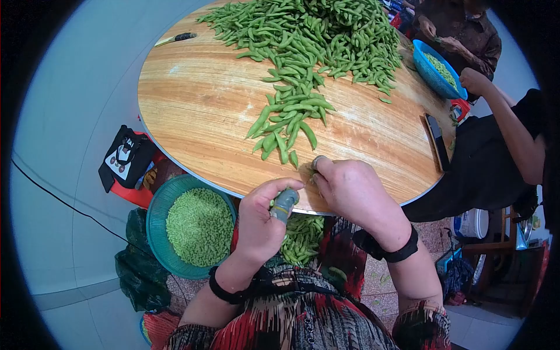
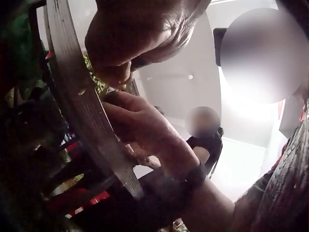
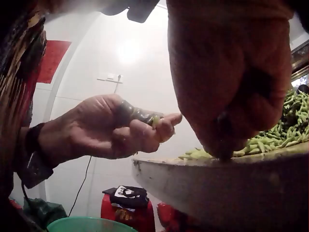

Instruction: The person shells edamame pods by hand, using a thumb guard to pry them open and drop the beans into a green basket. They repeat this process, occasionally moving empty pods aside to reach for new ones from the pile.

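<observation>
My left hand (image 1: 259,219) is at the table's near edge, its thumb in a grey-green cover (image 1: 284,204). Bent fingers and thumb pinch a green edamame pod, of which a small bit (image 3: 155,122) shows in the right wrist view. To its right, my right hand (image 1: 356,189) is low over the tabletop, back up and fingers bent down. A grey cover (image 1: 318,162) sits on one of its digits; I cannot tell whether those fingertips hold anything. Just beyond, loose edamame pods (image 1: 286,125) trail toward me from a large heap (image 1: 326,35).
The round wooden table (image 1: 198,111) has a knife (image 1: 176,39) at far left and a phone (image 1: 436,143) at right. A teal basket (image 1: 156,233) of shelled beans stands left below the edge. Pods (image 1: 303,239) lie in my lap. Other people sit right, near a blue basket (image 1: 429,70).
</observation>
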`<state>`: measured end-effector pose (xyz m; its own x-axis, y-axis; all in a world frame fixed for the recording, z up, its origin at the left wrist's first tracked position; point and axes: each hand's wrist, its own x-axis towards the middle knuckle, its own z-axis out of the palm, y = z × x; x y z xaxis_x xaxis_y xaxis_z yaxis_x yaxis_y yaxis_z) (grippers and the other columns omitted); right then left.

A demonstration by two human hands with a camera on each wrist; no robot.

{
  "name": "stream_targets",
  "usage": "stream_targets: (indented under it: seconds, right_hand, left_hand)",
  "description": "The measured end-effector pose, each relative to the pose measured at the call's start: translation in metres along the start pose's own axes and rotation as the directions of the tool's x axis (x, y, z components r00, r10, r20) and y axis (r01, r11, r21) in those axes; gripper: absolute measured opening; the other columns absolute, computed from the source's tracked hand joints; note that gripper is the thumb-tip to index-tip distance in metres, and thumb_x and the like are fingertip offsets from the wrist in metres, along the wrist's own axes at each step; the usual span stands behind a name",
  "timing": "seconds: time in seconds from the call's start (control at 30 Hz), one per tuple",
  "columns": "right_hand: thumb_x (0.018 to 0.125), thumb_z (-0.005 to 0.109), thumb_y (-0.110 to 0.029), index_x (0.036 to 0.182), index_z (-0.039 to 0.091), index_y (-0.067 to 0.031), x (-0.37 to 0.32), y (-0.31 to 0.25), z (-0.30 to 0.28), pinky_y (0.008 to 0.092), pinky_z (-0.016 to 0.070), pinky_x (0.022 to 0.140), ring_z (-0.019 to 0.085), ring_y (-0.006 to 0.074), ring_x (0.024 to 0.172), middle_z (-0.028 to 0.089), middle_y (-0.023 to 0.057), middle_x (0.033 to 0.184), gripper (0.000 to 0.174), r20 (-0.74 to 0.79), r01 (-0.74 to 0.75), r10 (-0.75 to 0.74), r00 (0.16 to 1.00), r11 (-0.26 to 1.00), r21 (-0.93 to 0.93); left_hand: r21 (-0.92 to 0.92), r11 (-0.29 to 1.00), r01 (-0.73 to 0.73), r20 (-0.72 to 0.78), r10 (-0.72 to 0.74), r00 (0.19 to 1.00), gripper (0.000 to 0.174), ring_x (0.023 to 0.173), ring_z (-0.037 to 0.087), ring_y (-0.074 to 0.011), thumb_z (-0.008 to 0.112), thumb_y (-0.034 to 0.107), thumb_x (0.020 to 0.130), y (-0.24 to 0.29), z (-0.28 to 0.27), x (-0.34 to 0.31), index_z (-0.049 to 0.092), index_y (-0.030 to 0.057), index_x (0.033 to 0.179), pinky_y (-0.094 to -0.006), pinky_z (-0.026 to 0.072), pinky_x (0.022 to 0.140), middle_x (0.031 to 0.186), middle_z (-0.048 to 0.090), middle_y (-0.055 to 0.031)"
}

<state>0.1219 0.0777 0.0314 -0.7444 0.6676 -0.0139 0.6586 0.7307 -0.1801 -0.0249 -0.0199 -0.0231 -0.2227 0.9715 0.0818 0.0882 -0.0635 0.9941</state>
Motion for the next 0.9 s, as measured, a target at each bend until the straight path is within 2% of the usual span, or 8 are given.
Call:
stream_targets:
  seconds: [0.17,0.23,0.33,0.6,0.67,0.77,0.83,0.9]
  right_hand:
    - [0.083,0.054,-0.015,0.084,0.053,-0.001,-0.012,0.0,0.008,0.0426,0.048,0.055,0.061,0.0358,0.061,0.059,0.0184,0.062,0.014,-0.141,-0.068,0.089,0.986,0.987,0.147]
    - [0.084,0.058,-0.016,0.081,0.054,-0.0008,-0.017,-0.004,0.005,0.0399,0.0464,0.053,0.06,0.0348,0.059,0.057,0.0178,0.061,0.016,-0.183,-0.058,0.202,0.962,0.808,0.586]
    - [0.082,0.063,-0.014,0.076,0.055,-0.0006,-0.027,-0.012,0.012,0.0372,0.0445,0.05,0.059,0.0333,0.056,0.055,0.0176,0.059,0.016,-0.168,0.043,0.12,0.979,0.676,0.735]
    - [0.084,0.061,-0.011,0.076,0.056,0.0,-0.038,-0.022,0.026,0.0296,0.041,0.044,0.055,0.0233,0.047,0.055,0.0107,0.058,0.014,-0.426,0.103,0.226,0.876,0.775,0.624]
    - [0.085,0.059,-0.01,0.081,0.059,0.0002,-0.037,-0.026,0.024,0.0241,0.0382,0.043,0.051,0.0115,0.046,0.055,0.0016,0.059,0.011,-0.161,0.045,0.437,0.885,0.264,0.964]
    - [0.085,0.059,-0.011,0.086,0.061,0.0002,-0.044,0.001,0.0,0.0205,0.0367,0.045,0.048,0.0048,0.05,0.055,-0.0029,0.064,0.011,0.045,0.001,0.259,0.965,-0.173,0.985]
    - [0.084,0.06,-0.015,0.093,0.06,-0.0003,-0.034,0.014,-0.017,0.0259,0.0398,0.046,0.053,0.0124,0.048,0.056,0.0029,0.058,0.017,0.115,-0.04,-0.218,0.969,0.319,0.947]
    - [0.082,0.061,-0.014,0.095,0.06,-0.002,-0.014,-0.003,-0.007,0.033,0.0443,0.05,0.058,0.0267,0.052,0.057,0.0121,0.059,0.018,-0.102,0.038,0.028,0.994,0.802,0.596]
  left_hand:
    - [-0.243,0.962,0.122,0.062,-0.11,0.992,0.021,0.06,0.05,-0.0045,0.054,-0.005,0.082,0.008,0.011,0.002,0.054,0.0019,0.101,-0.0172,0.0409,0.054,0.078,0.058,-0.001]
    - [-0.396,0.916,0.068,0.032,-0.06,0.998,0.015,0.06,0.053,-0.0053,0.057,-0.002,0.082,0.002,0.015,0.003,0.051,0.0019,0.096,-0.017,0.0416,0.054,0.078,0.059,-0.0026]
    - [-0.223,0.963,0.15,0.109,-0.128,0.986,0.016,0.062,0.055,-0.0057,0.06,0.001,0.082,0.005,0.012,0.001,0.049,0.0033,0.093,-0.0172,0.0417,0.054,0.077,0.059,-0.0031]
    - [-0.501,0.783,0.37,0.332,-0.222,0.917,0.021,0.061,0.052,-0.0056,0.06,0.003,0.081,0.009,0.004,0.007,0.051,0.0012,0.1,-0.0163,0.039,0.053,0.077,0.059,-0.0051]
    - [-0.638,0.623,0.453,0.417,-0.215,0.883,0.021,0.06,0.05,-0.0056,0.059,0.004,0.081,0.009,0.0,0.01,0.051,0.0003,0.1,-0.0159,0.0379,0.052,0.076,0.059,-0.006]
    - [-0.75,0.519,0.41,0.408,-0.125,0.904,0.025,0.06,0.047,-0.0057,0.057,0.004,0.082,0.005,-0.007,0.01,0.051,-0.0014,0.105,-0.0146,0.0355,0.051,0.078,0.059,-0.0076]
    - [-0.681,0.672,0.293,0.263,-0.149,0.953,0.025,0.06,0.046,-0.0051,0.051,-0.001,0.085,0.003,-0.018,0.009,0.053,-0.0006,0.11,-0.014,0.0329,0.051,0.08,0.057,-0.0057]
    - [-0.689,0.677,0.259,0.184,-0.183,0.966,0.027,0.059,0.046,-0.0046,0.052,-0.001,0.084,0.007,-0.019,0.012,0.052,-0.0008,0.111,-0.0138,0.0334,0.051,0.08,0.057,-0.0056]
